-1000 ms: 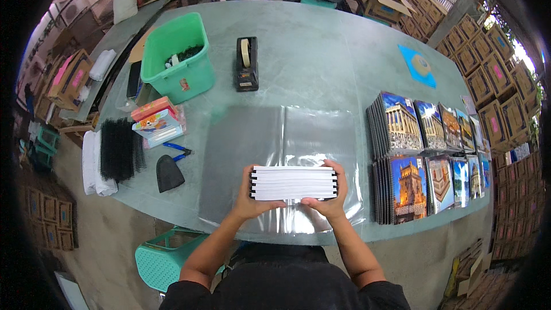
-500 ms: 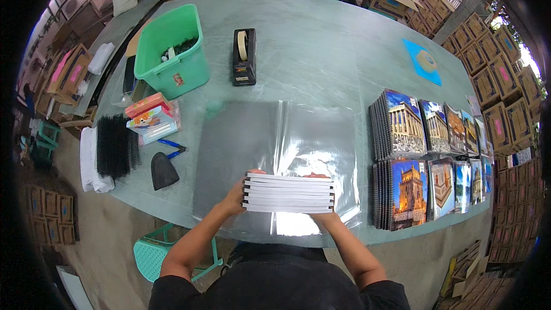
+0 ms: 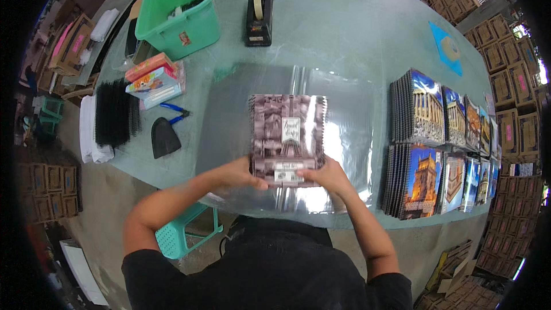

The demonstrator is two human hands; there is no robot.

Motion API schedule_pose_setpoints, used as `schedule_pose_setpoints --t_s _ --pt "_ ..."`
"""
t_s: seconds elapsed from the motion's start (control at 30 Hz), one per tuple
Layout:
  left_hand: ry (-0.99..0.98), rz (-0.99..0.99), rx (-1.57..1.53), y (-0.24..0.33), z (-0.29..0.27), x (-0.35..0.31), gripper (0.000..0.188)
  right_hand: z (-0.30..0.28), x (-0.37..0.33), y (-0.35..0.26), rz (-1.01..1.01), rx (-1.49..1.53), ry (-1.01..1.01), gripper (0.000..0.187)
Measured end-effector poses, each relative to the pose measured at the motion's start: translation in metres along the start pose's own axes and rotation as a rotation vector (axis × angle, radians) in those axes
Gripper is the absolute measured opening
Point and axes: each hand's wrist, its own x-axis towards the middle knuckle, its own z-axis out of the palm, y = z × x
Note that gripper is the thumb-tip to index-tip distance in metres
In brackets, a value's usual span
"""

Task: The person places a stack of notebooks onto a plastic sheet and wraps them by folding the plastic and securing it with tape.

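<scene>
Over plastic sheeting (image 3: pixel 225 120), left hand (image 3: pixel 240 173) and right hand (image 3: pixel 330 175), curled, gripping spiral notebooks (image 3: pixel 288 138)

- Grey-brown notebook (image 3: pixel 270 135), centre of bench (image 3: pixel 327 17): dark script on a pale panel (image 3: pixel 291 129); small print on a white label (image 3: pixel 285 175) toward the near edge.
- Temple-cover notebook (image 3: pixel 427 109), right: capitals along the near edge.
- Tower-cover notebook (image 3: pixel 423 183), right, nearer: lettering likewise.
- Tape dispenser (image 3: pixel 259 30), far: label print too small to read.
- Cartons (image 3: pixel 516 83), far right: pink marks, illegible.
</scene>
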Motion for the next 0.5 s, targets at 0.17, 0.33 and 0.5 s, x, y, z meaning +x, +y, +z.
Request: schedule_pose_setpoints --t_s 0.17,0.33,0.5 --pt "-0.121 -0.216 -0.177 0.000 -0.011 0.011 0.079 -0.010 0.007 -0.028 0.085 -0.338 -0.086 0.076" --pt "-0.114 -0.196 -0.213 0.007 -0.014 0.011 0.074 -0.017 0.015 -0.020 0.059 -0.493 -0.091 0.083" --pt "-0.041 -0.136 -0.237 0.011 -0.010 0.007 0.073 -0.016 0.002 -0.030 -0.002 -0.373 -0.009 0.086"
